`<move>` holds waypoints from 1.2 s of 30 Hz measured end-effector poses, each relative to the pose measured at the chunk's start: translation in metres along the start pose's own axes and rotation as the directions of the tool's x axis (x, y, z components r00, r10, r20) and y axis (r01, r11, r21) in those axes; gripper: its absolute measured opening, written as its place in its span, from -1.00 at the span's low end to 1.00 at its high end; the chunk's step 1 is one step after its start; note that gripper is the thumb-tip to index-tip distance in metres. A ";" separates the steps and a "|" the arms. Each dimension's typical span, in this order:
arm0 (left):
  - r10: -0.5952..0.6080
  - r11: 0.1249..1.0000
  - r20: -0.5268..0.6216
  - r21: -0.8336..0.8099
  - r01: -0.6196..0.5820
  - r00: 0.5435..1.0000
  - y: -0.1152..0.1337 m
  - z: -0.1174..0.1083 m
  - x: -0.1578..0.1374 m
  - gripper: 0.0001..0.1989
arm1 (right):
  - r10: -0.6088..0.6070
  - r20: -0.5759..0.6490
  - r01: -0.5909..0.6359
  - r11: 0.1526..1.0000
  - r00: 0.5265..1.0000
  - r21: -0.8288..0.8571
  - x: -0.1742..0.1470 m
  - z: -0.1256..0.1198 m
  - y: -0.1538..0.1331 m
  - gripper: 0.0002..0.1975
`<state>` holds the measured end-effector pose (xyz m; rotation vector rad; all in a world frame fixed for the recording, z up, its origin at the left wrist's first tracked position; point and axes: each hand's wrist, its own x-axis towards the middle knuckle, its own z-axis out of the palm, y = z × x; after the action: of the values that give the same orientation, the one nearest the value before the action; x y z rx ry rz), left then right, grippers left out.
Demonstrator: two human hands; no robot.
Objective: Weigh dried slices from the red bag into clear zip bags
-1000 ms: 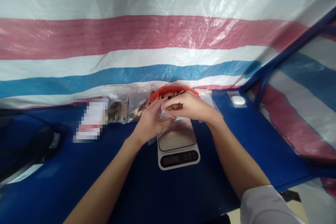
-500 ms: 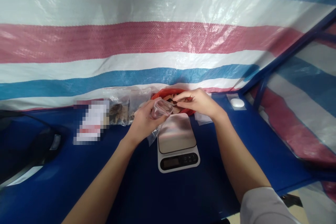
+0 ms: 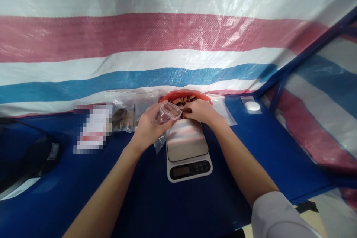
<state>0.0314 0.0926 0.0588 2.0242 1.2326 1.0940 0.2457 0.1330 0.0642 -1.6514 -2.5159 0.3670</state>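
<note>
Left hand [image 3: 147, 126] grips a small clear bag [image 3: 167, 112], mouth held open and turned toward the right hand [image 3: 199, 111]. Right hand is pinched shut on a dark piece [image 3: 187, 110], just at the bag's mouth, in front of the red bag [image 3: 185, 96] of dried pieces. Scale [image 3: 188, 148] sits directly below both hands, its plate bare. Filled bags [image 3: 124, 117] lie left of the left hand; a white puck [image 3: 252, 106] well to the right.

Judgement: piece is going into the clear bag. To do it well, keep the mouth spread wide with thumb and fingers, bring the piece fully past the rim before letting go, and hold the bag over the scale so strays land on the plate.
</note>
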 end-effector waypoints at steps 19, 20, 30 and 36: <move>-0.038 0.999 0.016 -0.003 0.038 0.999 -0.001 0.003 0.000 -0.58 | -0.105 -0.080 0.118 0.974 0.991 0.193 0.006 0.007 0.013 -0.84; -0.038 0.999 0.016 0.003 0.038 0.999 -0.001 0.003 -0.001 -0.58 | -0.123 -0.092 0.141 0.962 0.988 0.232 0.007 0.007 0.015 -0.85; -0.015 0.999 0.038 0.044 0.013 0.999 -0.004 0.003 -0.002 -0.48 | -0.078 -0.197 0.185 0.767 0.977 0.614 -0.001 0.001 0.027 -0.88; 0.062 0.992 0.056 0.111 -0.068 0.997 -0.008 0.009 -0.003 -0.49 | -0.047 -0.253 0.231 0.595 0.966 0.770 -0.017 -0.027 0.009 -0.81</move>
<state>0.0346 0.0927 0.0470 2.1774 1.2347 1.0153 0.2662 0.1242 0.0885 -1.0338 -1.8303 1.0538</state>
